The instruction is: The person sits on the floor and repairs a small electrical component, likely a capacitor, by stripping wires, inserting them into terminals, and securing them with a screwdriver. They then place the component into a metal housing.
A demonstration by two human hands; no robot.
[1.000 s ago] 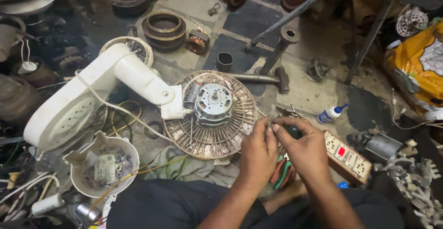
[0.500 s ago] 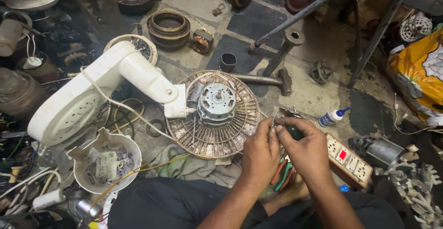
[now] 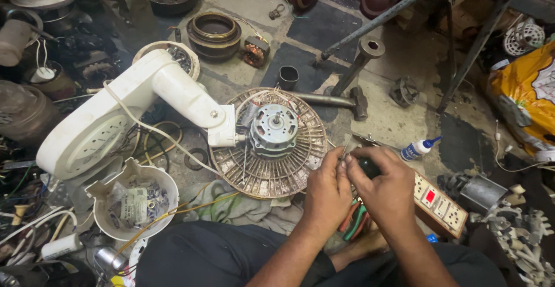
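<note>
Far left: white fan stand [image 3: 104, 125] lies flat on the cluttered floor, its neck angled right to the motor [image 3: 273, 128]. White cord [image 3: 150, 126] trails across the stand. Below the stand, a white bowl-shaped housing [image 3: 134, 205] holds small parts; yellow wire [image 3: 191, 206] runs from it toward the person's lap.

Centre: motor sits face-up in the middle of a rusty round fan guard [image 3: 272, 139], shaft pointing up. Behind the guard, a small dark cup [image 3: 288, 77] and a hammer [image 3: 338, 99] lying flat.

Right of the guard: left hand [image 3: 328, 191] and right hand [image 3: 386, 190] are together, fingertips pinched shut on a thin wire end [image 3: 344, 151] just beside the guard's rim. Right hand also wraps a dark object; what it is cannot be told. Red and green pliers handles [image 3: 354, 217] show beneath the hands.

Further right: small white glue bottle with blue tip [image 3: 420, 148] on the floor; switch-and-socket board [image 3: 439, 206] partly under the right wrist. Far right, an orange bag [image 3: 523, 99].
</note>
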